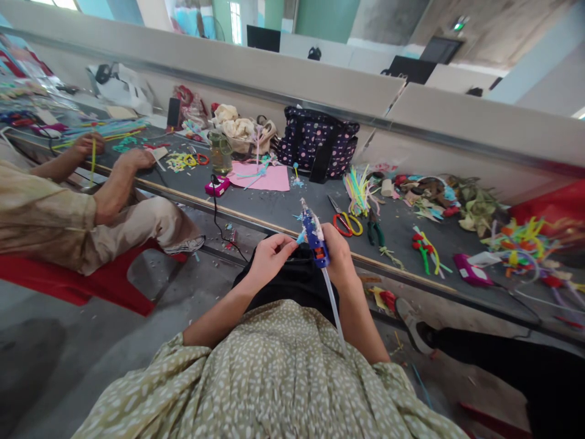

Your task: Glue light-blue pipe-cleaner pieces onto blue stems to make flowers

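My right hand (338,256) is wrapped round a blue glue gun (314,235), whose nozzle points up and away over the table edge. A clear glue stick (334,308) trails from its rear end toward my lap. Just left of the gun, my left hand (273,259) pinches a small light-blue piece (301,237) between thumb and finger. The piece is close beside the gun's body; whether they touch I cannot tell. Beyond my hands lie red and yellow scissors (347,224), dark pliers (375,230) and a pink sheet (269,177) with a blue fuzzy stem on it.
A patterned bag (336,143), a glass jar (221,152) and bundled fuzzy stems (359,190) stand on the dark table (292,210). A purple box (217,186) has a hanging black cable. A person's hands (134,160) work at the left; another person's leg (479,347) is at right.
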### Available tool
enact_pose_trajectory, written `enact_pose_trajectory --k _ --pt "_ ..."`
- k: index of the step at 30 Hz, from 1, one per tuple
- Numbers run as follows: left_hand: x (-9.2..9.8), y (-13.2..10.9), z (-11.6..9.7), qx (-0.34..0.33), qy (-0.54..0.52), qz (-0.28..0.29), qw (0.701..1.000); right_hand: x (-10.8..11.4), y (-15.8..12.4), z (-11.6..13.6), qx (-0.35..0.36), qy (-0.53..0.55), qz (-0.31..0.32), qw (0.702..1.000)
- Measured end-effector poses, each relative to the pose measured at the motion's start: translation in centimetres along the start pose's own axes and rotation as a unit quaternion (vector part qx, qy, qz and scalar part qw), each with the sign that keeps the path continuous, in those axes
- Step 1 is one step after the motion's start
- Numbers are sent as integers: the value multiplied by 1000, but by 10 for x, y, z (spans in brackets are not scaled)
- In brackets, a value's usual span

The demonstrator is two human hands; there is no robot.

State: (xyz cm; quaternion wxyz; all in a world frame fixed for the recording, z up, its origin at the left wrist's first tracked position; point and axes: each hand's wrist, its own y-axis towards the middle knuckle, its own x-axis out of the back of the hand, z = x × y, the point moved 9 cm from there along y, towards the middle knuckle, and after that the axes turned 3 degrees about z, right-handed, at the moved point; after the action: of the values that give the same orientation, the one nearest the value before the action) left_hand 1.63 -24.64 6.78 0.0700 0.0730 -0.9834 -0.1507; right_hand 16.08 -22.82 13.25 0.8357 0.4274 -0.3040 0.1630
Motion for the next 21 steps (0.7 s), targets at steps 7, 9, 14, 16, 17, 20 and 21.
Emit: enact_pose_trajectory --k 7,9,14,16,17,20,21 --pt "1 0 -5 -2 -15 -10 1000 1 1 6 12 -16 -7 1000" --pt "1 0 -2 5 -28 -11 1000 2 0 4 10 -12 -11 1000" --pt "2 2 15 36 -97 -17 994 22 -8 -13 -56 59 -114 990" --pt "4 4 19 35 -145 -28 988 35 -15 -22 -77 116 -188 972" --pt "4 5 22 37 -173 -35 984 38 -18 -26 -81 148 -210 963" --pt "3 6 30 66 -257 -52 963 34 -22 -37 -100 226 -205 947" --pt "2 6 33 79 -282 -56 955 30 -24 -41 -112 238 -191 946"
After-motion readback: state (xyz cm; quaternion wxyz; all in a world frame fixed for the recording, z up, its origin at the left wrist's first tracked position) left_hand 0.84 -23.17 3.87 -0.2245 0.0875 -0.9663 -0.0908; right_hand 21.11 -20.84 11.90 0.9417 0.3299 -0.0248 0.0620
